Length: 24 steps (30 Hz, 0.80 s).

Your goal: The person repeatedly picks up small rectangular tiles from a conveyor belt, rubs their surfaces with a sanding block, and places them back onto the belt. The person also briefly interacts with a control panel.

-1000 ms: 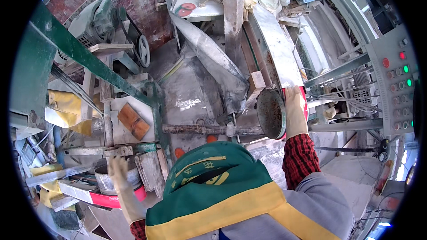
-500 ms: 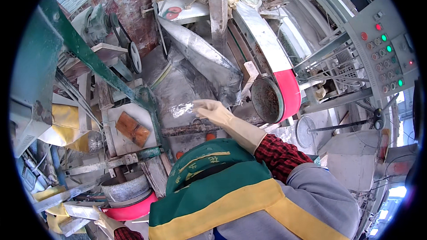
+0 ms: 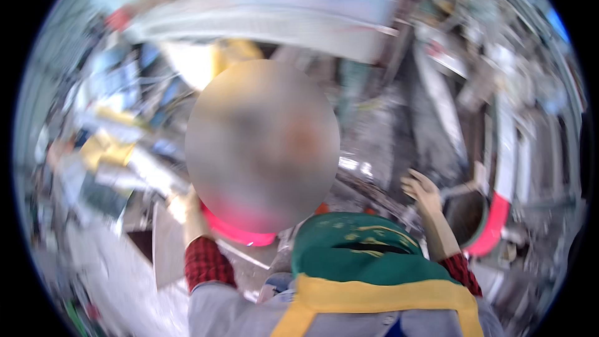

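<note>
Left hand (image 3: pixel 187 212) is closed on the pink-rimmed basin (image 3: pixel 234 231); right hand (image 3: pixel 421 190) is seen spread, near the round dark drum (image 3: pixel 465 215).

Both hands wear pale cloth gloves, matt and grubby: left hand (image 3: pixel 187 212), right hand (image 3: pixel 421 188). Sleeves are red checked fabric. The pink rim (image 3: pixel 240 232) looks like glossy plastic. The machine (image 3: pixel 437 106) is dusty grey metal.

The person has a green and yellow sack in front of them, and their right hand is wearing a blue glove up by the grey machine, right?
Not quite. In the head view the right hand wears a pale, cream-coloured glove, not a blue one. The rest holds: the green and yellow sack sits in front of the person, and that hand is raised by the grey machine.
</note>
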Motion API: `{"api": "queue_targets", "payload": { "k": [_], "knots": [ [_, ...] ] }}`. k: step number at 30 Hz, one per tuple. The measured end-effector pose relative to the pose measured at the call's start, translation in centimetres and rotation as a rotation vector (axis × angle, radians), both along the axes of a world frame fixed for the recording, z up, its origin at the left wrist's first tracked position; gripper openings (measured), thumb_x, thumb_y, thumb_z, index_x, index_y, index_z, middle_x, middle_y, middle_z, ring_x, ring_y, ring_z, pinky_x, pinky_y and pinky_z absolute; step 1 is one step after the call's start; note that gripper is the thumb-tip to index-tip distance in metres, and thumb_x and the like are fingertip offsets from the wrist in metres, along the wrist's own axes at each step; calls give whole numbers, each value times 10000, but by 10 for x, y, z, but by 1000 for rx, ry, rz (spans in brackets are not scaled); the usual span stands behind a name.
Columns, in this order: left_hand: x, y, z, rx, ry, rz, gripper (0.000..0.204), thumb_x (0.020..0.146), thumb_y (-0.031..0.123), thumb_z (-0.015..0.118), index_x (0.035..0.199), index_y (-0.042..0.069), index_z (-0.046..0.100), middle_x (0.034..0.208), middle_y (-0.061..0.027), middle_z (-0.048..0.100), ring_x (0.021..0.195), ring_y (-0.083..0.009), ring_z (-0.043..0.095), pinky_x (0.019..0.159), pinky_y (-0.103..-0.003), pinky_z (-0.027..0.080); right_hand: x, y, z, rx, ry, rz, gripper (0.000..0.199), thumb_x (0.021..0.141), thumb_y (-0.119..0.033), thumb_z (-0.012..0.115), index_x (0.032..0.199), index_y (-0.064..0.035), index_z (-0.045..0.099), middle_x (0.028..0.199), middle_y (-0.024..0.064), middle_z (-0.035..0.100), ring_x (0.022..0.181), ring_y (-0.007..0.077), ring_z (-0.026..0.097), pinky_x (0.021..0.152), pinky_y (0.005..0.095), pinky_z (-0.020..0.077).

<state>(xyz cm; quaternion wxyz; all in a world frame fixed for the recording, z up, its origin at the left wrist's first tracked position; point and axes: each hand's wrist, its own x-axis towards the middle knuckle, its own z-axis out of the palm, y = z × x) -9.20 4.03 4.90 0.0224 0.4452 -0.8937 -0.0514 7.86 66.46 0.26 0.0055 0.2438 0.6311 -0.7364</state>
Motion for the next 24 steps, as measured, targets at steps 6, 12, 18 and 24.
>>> {"api": "queue_targets", "payload": {
  "k": [6, 12, 18, 24],
  "knots": [
    [33, 21, -4, 51, 220, -85, 935, 599, 437, 843, 1361, 48, 465, 1253, -228, 550, 1166, -380, 540, 993, -428, 459, -13, -17, -14, 0, -88, 120, 436, 974, -127, 562, 1372, 26, 470, 1107, 151, 678, 873, 154, 667, 781, 258, 541],
    [86, 72, -29, 179, 425, -130, 947, 567, 275, 852, 1371, 25, 420, 1247, -259, 493, 1159, -417, 506, 993, -442, 443, -33, -14, -44, -58, -69, 331, 478, 977, -126, 570, 1403, 31, 419, 1111, 164, 668, 856, 145, 656, 738, 225, 524],
    [126, 112, 21, 419, 318, -218, 1022, 598, 144, 864, 1456, 20, 324, 1307, -211, 486, 1229, -343, 484, 1060, -395, 408, -55, -36, -25, -66, -45, 477, 422, 983, -117, 547, 1368, 33, 465, 1144, 167, 660, 907, 156, 657, 808, 261, 535],
    [144, 201, 45, 1483, 771, -208, 929, 797, 210, 776, 1516, 57, 208, 1453, -152, 390, 1266, -268, 478, 1058, -387, 399, -71, -75, 19, -154, 20, 701, 437, 1006, -134, 513, 1400, 36, 433, 1151, 150, 666, 963, 168, 650, 849, 272, 531]
  ]
}}
